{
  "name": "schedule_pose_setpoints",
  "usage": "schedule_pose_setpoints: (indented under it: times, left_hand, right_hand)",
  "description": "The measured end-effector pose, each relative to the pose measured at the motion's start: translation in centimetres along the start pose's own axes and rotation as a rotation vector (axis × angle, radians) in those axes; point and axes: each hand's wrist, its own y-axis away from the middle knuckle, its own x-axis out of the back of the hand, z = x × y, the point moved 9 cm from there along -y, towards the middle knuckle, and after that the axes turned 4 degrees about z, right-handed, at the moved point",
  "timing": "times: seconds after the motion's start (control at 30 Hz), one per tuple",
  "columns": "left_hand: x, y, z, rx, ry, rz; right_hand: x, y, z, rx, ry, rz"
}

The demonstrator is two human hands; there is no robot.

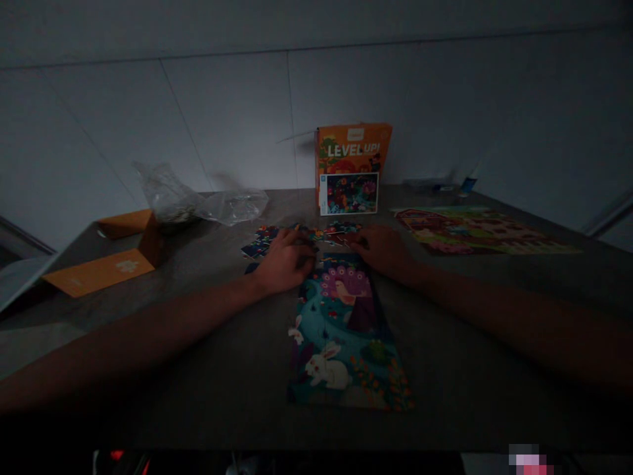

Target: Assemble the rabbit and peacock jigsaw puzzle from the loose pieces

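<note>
A dim view down onto a grey bench (208,382), with two bare hands working at a jigsaw puzzle. A joined strip of puzzle (341,343), showing a pink peacock above and white rabbits below, lies in the middle, running towards the viewer. Just beyond its far end, loose puzzle pieces (256,245) lie in a scattered band. The left hand (285,260) rests over the left part of this band, palm down, fingers loosely bent. The right hand (382,251) is at the band's right end, its fingers part-curled and pointing inward. Whether either hand has hold of a piece, I cannot tell.

Behind the pieces stands an orange box (353,146) reading "LEVEL UP!", with a picture card (350,194) in front. A second puzzle (484,232), a farm scene, lies flat to the right; clear plastic bags (171,191) and an open orange carton (101,274) are to the left.

The step in hand looks like sorting or fitting pieces at the strip's far edge; the next move would call for matching a piece's colours and shape to that edge.

The hands hide some pieces, shadow blurs the joins, and objects below the bench are cut off, one pixelated.
</note>
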Motion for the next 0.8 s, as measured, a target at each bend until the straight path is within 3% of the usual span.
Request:
schedule_pose_setpoints:
  times: [0.13, 0.47, 0.67, 0.8]
  left_hand:
    - [-0.4, 0.1, 1.3, -0.135, 0.066, -0.045]
    - [-0.5, 0.1, 1.3, -0.147, 0.067, -0.043]
    - [-0.3, 0.2, 0.6, -0.059, 0.125, -0.014]
    - [-0.3, 0.4, 0.0, -0.007, 0.167, 0.010]
  right_hand:
    - [-0.3, -0.1, 0.2, -0.004, 0.013, -0.004]
    - [-0.4, -0.2, 0.5, 0.013, -0.152, 0.115]
    - [0.9, 0.1, -0.8, 0.129, -0.393, 0.214]
    - [3.1, 1.2, -2.3, 0.280, -0.527, 0.357]
